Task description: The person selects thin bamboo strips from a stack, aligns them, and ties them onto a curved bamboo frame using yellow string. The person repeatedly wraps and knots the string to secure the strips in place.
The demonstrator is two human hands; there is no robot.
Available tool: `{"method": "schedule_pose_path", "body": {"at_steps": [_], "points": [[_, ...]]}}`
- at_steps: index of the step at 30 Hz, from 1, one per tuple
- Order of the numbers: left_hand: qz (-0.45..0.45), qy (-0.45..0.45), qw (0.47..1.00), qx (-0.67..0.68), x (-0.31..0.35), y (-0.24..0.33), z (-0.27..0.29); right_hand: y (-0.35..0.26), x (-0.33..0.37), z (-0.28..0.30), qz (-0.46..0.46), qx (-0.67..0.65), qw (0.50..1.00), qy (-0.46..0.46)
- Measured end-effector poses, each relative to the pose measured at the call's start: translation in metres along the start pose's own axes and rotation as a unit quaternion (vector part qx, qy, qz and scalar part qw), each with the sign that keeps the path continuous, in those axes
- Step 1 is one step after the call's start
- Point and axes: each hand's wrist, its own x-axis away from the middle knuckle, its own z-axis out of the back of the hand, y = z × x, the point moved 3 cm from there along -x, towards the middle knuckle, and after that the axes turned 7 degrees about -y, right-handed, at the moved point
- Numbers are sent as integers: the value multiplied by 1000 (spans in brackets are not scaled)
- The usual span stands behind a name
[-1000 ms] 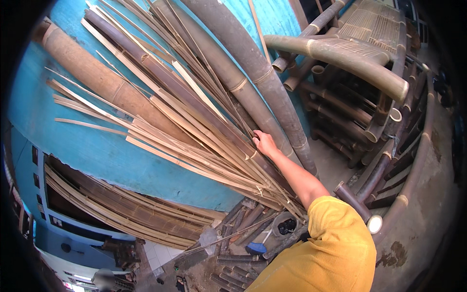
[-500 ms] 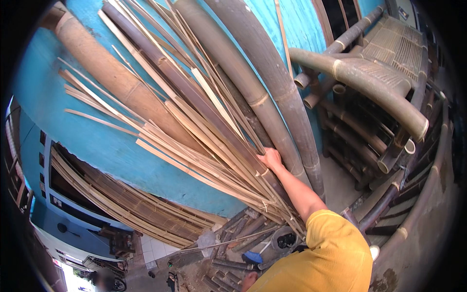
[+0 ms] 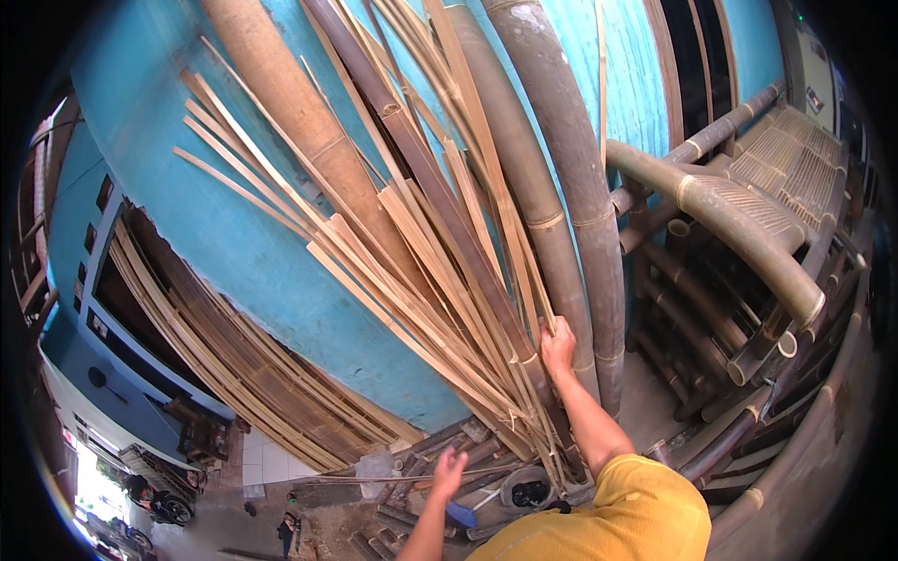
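Thin bamboo strips (image 3: 503, 201) lean against the blue wall, and my right hand (image 3: 558, 348) is closed round their lower part. Just left of it runs a dark split bamboo pole (image 3: 460, 238). Pale bamboo slats (image 3: 360, 290) fan out to the upper left, their lower ends gathered close together near the floor. My left hand (image 3: 450, 471) is raised below the slats, apart from them, with its fingers loosely spread and nothing seen in them. Thick bamboo poles (image 3: 545, 217) stand right behind my right hand.
A bamboo bench (image 3: 720, 210) stands at the right, with more bamboo poles (image 3: 837, 355) beside it. A bucket (image 3: 526, 490) with dark contents and a blue dustpan-like object (image 3: 460, 513) sit below. Bamboo offcuts (image 3: 426, 467) lie on the floor; a rolled bamboo blind (image 3: 234, 346) is at left.
My right hand has closed round thin strips and drawn them upright, to the right of the dark pole. My left hand has risen into view from the lower edge. The view has shifted left.
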Motion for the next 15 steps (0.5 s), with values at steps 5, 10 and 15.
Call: {"method": "schedule_pose_path", "body": {"at_steps": [5, 10, 15], "points": [[-120, 76, 984, 110, -62, 126, 8, -11, -10, 25, 14, 32, 989, 146], [-157, 64, 971, 169, -102, 169, 7, -43, -21, 76, -7, 4, 994, 111], [-122, 19, 974, 187, -110, 169, 2, -134, -37, 162, 68, -9, 989, 130]]}}
